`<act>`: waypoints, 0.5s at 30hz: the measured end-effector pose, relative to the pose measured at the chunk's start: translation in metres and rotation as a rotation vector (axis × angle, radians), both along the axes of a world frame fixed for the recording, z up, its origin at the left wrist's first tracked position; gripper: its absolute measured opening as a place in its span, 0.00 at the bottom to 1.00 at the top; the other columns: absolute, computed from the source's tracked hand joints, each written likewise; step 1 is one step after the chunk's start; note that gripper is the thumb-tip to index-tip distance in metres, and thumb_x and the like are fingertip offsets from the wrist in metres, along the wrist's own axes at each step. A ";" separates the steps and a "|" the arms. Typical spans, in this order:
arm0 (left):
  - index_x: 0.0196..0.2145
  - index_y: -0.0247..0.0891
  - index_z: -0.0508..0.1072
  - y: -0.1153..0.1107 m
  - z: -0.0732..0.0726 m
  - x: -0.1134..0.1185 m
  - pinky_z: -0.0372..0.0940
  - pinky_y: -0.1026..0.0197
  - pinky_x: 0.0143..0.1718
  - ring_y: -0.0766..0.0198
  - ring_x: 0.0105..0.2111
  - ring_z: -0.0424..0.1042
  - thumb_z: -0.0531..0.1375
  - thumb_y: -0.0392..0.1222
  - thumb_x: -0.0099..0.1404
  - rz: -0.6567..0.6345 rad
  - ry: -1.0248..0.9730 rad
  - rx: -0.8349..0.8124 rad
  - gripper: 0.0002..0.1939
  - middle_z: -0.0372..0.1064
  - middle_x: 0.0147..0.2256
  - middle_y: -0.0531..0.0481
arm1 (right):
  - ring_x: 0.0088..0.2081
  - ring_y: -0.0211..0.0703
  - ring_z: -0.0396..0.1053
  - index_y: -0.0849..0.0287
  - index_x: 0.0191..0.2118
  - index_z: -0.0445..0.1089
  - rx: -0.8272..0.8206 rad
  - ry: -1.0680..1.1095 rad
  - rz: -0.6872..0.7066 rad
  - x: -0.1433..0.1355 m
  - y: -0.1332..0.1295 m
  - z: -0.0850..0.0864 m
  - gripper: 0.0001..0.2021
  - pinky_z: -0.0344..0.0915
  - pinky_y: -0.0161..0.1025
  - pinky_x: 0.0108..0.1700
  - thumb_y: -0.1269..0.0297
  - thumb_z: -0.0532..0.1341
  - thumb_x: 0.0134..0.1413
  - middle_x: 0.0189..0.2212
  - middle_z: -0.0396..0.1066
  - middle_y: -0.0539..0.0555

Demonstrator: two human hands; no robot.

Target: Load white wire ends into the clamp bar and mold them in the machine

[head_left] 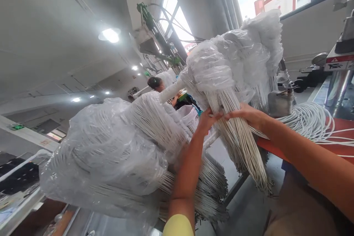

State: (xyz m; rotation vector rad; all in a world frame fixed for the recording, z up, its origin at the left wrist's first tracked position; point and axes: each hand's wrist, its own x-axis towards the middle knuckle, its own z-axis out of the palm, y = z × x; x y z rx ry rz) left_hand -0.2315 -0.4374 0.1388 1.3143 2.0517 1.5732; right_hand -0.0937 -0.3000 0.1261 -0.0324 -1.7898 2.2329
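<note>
Right now, in the head view, your left hand (pixel 207 118) and your right hand (pixel 246 115) meet on the same bundle of white cables (pixel 235 132), fingers curled and clamped around it just below its plastic bag cover (pixel 221 62). The bundle hangs tilted, its cut ends fanning down by the orange table edge (pixel 276 147).

A second bagged bundle (pixel 110 151) lies just beside your left forearm. The likeliest trouble, I'd judge: strands slipping out of your grip, since you hold only part of the sheaf, or the loose film snagging and tearing. The coiled cables (pixel 309 121) on the table could also tangle with the hanging ends.
</note>
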 end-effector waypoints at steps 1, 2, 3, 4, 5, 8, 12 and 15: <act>0.37 0.38 0.77 0.007 -0.002 0.001 0.66 0.58 0.42 0.56 0.39 0.72 0.66 0.53 0.54 0.054 0.001 0.003 0.18 0.76 0.36 0.46 | 0.30 0.44 0.70 0.58 0.35 0.73 -0.026 -0.003 0.015 0.002 0.001 0.000 0.14 0.69 0.40 0.32 0.61 0.70 0.38 0.29 0.72 0.54; 0.36 0.37 0.77 0.014 -0.005 0.003 0.66 0.59 0.40 0.57 0.38 0.73 0.67 0.53 0.53 0.101 -0.011 0.003 0.18 0.76 0.34 0.46 | 0.30 0.43 0.69 0.58 0.36 0.73 -0.050 -0.001 0.020 0.004 0.002 0.002 0.15 0.68 0.39 0.33 0.62 0.71 0.37 0.30 0.72 0.53; 0.35 0.37 0.77 0.019 -0.007 0.004 0.65 0.59 0.38 0.57 0.36 0.73 0.68 0.52 0.52 0.148 -0.028 0.003 0.18 0.76 0.34 0.46 | 0.31 0.43 0.69 0.59 0.35 0.73 -0.075 0.008 0.026 0.006 0.003 0.005 0.15 0.68 0.38 0.33 0.62 0.71 0.37 0.30 0.72 0.53; 0.35 0.37 0.76 0.022 -0.010 0.004 0.65 0.59 0.37 0.57 0.35 0.73 0.68 0.51 0.51 0.204 -0.040 0.008 0.18 0.76 0.33 0.46 | 0.30 0.42 0.68 0.59 0.33 0.72 -0.103 0.024 0.038 0.010 0.004 0.009 0.14 0.67 0.37 0.32 0.63 0.71 0.37 0.28 0.71 0.53; 0.35 0.36 0.76 0.024 -0.012 0.004 0.65 0.59 0.35 0.57 0.34 0.73 0.68 0.50 0.50 0.266 -0.042 0.020 0.17 0.76 0.32 0.46 | 0.29 0.41 0.68 0.60 0.31 0.71 -0.134 0.038 0.063 0.014 0.007 0.015 0.13 0.66 0.37 0.32 0.63 0.70 0.36 0.26 0.70 0.52; 0.34 0.36 0.74 0.021 -0.019 -0.003 0.66 0.57 0.33 0.57 0.32 0.73 0.66 0.47 0.51 0.297 -0.108 0.098 0.14 0.75 0.31 0.46 | 0.25 0.35 0.64 0.60 0.32 0.70 -0.225 0.048 0.157 0.036 0.019 0.033 0.13 0.63 0.35 0.30 0.60 0.67 0.39 0.22 0.67 0.49; 0.31 0.34 0.73 0.006 -0.021 -0.025 0.68 0.56 0.32 0.59 0.28 0.73 0.65 0.48 0.53 -0.074 -0.356 0.099 0.14 0.73 0.27 0.46 | 0.17 0.32 0.59 0.60 0.40 0.71 -0.295 -0.014 0.371 0.062 0.021 0.012 0.33 0.61 0.39 0.23 0.32 0.53 0.46 0.28 0.72 0.54; 0.31 0.32 0.73 -0.003 -0.016 -0.039 0.67 0.56 0.31 0.61 0.25 0.71 0.66 0.49 0.52 -0.190 -0.390 0.062 0.17 0.70 0.25 0.47 | 0.30 0.52 0.72 0.57 0.34 0.73 -0.242 -0.113 0.550 0.073 -0.002 -0.049 0.39 0.68 0.50 0.37 0.23 0.58 0.30 0.29 0.74 0.59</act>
